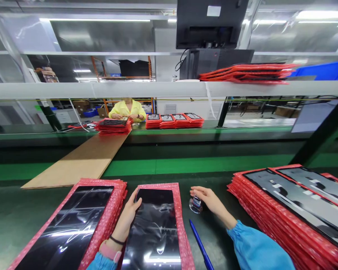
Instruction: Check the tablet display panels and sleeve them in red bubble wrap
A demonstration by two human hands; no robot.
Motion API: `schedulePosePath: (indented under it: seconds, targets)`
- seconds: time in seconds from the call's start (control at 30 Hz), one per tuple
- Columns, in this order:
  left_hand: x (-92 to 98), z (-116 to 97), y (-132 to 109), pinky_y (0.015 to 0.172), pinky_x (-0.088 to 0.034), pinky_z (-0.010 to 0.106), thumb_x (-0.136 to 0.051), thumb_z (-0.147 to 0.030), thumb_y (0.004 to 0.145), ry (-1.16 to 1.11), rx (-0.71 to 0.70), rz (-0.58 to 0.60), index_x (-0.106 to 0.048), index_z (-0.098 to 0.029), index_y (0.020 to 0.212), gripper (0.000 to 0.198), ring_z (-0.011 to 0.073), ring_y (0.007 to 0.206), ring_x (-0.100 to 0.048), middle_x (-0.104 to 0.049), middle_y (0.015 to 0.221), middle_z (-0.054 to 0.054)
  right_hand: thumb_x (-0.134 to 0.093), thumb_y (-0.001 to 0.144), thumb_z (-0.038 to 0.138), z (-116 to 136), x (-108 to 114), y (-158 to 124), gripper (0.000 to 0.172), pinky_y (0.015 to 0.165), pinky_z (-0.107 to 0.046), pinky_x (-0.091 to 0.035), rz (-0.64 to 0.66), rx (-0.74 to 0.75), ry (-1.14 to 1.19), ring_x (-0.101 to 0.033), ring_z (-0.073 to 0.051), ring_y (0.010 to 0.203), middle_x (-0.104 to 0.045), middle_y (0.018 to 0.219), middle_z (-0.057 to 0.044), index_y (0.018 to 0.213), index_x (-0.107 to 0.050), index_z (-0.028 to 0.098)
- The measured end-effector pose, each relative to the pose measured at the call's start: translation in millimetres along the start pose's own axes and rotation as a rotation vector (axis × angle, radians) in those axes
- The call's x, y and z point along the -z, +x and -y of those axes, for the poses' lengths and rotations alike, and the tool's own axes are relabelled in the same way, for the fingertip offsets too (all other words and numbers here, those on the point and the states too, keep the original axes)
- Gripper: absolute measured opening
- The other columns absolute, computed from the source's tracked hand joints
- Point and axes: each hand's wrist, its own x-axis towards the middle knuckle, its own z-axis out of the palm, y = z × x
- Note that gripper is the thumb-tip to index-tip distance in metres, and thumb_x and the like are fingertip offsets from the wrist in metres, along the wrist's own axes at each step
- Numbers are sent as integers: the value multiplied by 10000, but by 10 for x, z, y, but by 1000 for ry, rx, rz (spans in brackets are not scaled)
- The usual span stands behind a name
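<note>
Flat on the bench lies a black screen panel (154,221), on a red bubble-wrap bag (178,202). My left hand (128,215) grips its upper left edge, thumb on the glossy face and fingers along the side. To the right, my right hand (210,200) has its fingers and thumb closed about the top of a small clear round object (196,205) with something dark inside. Its exact kind is too small to make out. A blue pen (200,243) lies below that object.
Another black panel (70,221) tops a bag stack at left. Grey-backed panels (295,198) lie on a tall red stack (270,221) at right. A brown board (84,157) bridges to the far bench, where a person in yellow (127,108) works. A shelf rail (157,90) crosses ahead.
</note>
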Motion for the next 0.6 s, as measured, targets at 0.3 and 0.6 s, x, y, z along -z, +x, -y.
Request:
schedulePosePath:
  seconds: [0.3, 0.6]
  targets:
    - [-39, 54, -119, 1148, -114, 347, -517, -395, 836, 304, -196, -153, -304, -138, 1401, 656, 218, 1412, -172, -227, 1532, 140, -550, 853, 441, 84, -25, -167, 374, 1023, -457, -414, -242, 206, -166, -573, -279, 1161, -653, 1201, -97, 1151, -596, 220]
    - [338, 163, -560, 764, -470, 369, -632, -383, 636, 327, 60, -81, -639, -173, 828, 284, 274, 797, -637, -673, 785, 80, -494, 863, 238, 174, -603, -787, 195, 622, -228, -542, 156, 445, -480, -701, -181, 634, -728, 722, -1, 831, -684, 269]
